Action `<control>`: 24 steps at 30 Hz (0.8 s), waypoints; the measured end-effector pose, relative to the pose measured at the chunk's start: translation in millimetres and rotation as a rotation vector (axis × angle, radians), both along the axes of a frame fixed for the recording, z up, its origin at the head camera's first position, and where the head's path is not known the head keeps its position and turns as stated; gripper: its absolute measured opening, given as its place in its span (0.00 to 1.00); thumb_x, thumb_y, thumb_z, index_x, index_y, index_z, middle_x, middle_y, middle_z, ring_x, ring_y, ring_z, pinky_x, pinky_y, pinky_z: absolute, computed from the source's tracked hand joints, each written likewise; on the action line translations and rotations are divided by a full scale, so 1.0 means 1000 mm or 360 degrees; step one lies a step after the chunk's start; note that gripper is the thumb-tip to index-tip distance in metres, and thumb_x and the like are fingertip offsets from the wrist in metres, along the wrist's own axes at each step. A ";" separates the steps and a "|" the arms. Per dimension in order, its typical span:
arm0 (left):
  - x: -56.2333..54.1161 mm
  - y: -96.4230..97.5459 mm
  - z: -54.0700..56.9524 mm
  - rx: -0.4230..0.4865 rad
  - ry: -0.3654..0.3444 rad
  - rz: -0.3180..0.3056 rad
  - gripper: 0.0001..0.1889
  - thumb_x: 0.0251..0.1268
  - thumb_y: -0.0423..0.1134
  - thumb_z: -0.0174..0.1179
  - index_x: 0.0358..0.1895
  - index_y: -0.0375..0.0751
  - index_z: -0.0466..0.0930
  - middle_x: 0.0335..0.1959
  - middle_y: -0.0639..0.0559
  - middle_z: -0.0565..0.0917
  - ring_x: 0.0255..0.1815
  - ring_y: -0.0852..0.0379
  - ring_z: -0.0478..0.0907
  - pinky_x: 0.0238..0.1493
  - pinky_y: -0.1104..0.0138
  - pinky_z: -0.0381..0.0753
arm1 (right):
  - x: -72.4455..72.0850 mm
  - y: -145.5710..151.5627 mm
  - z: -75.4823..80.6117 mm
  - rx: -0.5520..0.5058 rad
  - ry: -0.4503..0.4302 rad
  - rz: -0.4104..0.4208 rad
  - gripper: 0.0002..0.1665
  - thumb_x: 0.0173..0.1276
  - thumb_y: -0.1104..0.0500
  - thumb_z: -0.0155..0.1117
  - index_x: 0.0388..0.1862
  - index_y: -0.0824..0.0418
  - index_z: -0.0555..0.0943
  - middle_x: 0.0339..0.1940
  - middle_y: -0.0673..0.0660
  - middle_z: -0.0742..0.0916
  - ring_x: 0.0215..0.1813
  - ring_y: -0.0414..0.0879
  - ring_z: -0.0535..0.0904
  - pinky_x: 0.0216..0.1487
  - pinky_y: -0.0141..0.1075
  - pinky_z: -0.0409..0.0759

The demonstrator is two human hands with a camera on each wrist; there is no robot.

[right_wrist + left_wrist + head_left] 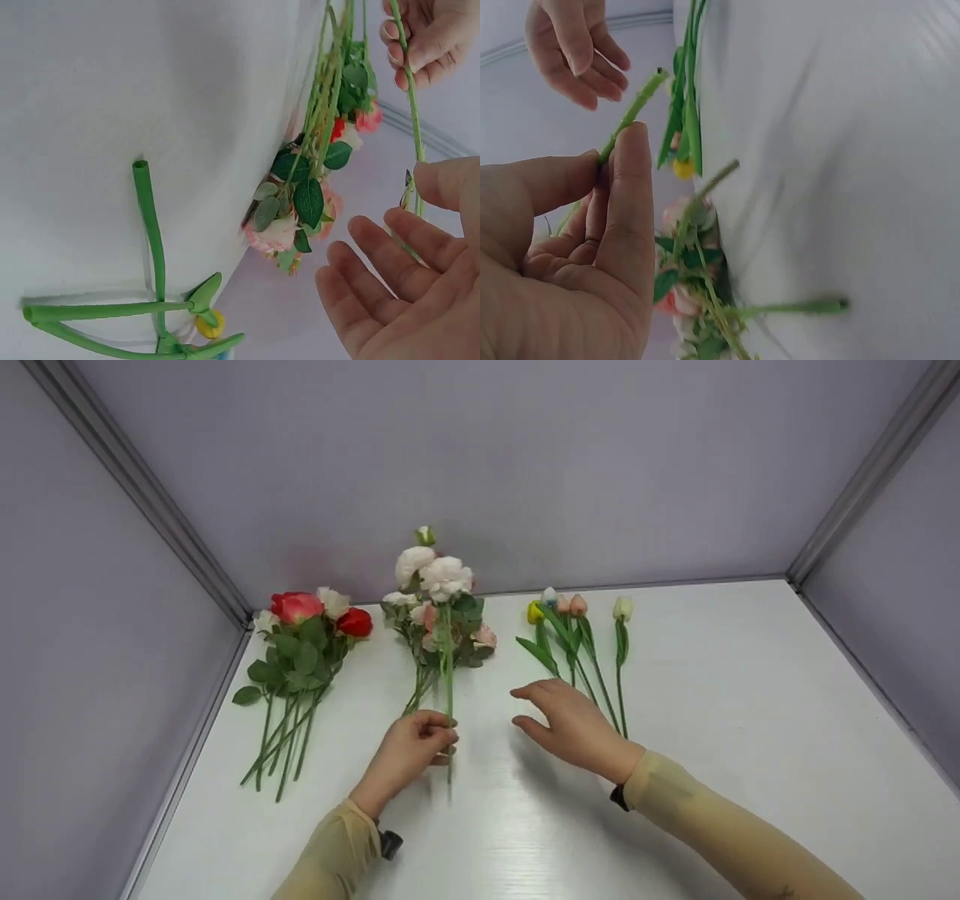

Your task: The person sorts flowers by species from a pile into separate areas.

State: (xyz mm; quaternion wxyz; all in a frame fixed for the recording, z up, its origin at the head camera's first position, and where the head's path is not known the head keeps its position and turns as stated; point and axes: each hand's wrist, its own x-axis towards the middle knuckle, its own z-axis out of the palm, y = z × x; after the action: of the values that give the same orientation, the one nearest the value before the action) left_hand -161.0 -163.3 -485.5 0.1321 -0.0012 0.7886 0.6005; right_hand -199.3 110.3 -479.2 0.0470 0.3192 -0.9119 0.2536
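Note:
Between thumb and fingers, my left hand (409, 750) pinches the green stem (449, 682) of a flower spray near its lower end. Its pale pink blooms (446, 577) and a small bud point away toward the back wall. In the left wrist view the cut end of the stem (634, 109) sticks out past my fingertips. My right hand (574, 727) hovers to the right of that stem, thumb and fingers spread and holding nothing. Under and beyond it lie several tulips (577, 606), yellow, pink, white and blue-white, their lower stems partly hidden by the hand.
Red and white roses (298, 607) with leafy stems lie at the left of the white table (750, 720). A bunch of pink flowers (484, 636) lies at the back middle, partly behind the held spray. Grey panels (525, 472) wall the table at the back and sides.

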 end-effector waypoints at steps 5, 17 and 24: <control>-0.014 -0.023 -0.003 -0.0132 -0.0095 0.0106 0.13 0.75 0.33 0.60 0.56 0.29 0.80 0.44 0.40 0.85 0.42 0.50 0.86 0.42 0.60 0.88 | -0.004 -0.019 0.003 0.0377 0.0212 0.0203 0.39 0.78 0.38 0.58 0.79 0.56 0.67 0.77 0.59 0.71 0.80 0.59 0.60 0.78 0.54 0.57; -0.035 -0.017 -0.016 -0.0355 -0.0179 0.0059 0.11 0.75 0.33 0.59 0.53 0.30 0.82 0.39 0.42 0.85 0.36 0.51 0.84 0.37 0.60 0.87 | -0.042 -0.038 0.012 0.0484 0.0078 0.0028 0.47 0.78 0.28 0.46 0.85 0.51 0.54 0.84 0.59 0.58 0.83 0.61 0.47 0.79 0.62 0.46; -0.034 -0.011 -0.020 -0.0401 -0.0202 0.0015 0.13 0.75 0.35 0.60 0.56 0.31 0.81 0.39 0.43 0.85 0.37 0.52 0.84 0.37 0.61 0.87 | -0.045 -0.029 -0.003 0.0481 -0.0051 -0.0007 0.46 0.78 0.30 0.48 0.85 0.52 0.55 0.83 0.62 0.59 0.83 0.64 0.48 0.78 0.64 0.47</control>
State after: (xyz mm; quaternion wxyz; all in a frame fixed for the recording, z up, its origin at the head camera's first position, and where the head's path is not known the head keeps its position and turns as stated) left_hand -195.4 -174.1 -505.4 0.1777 -0.0595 0.8478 0.4961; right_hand -244.0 81.3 -481.9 -0.0155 0.3164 -0.9411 0.1183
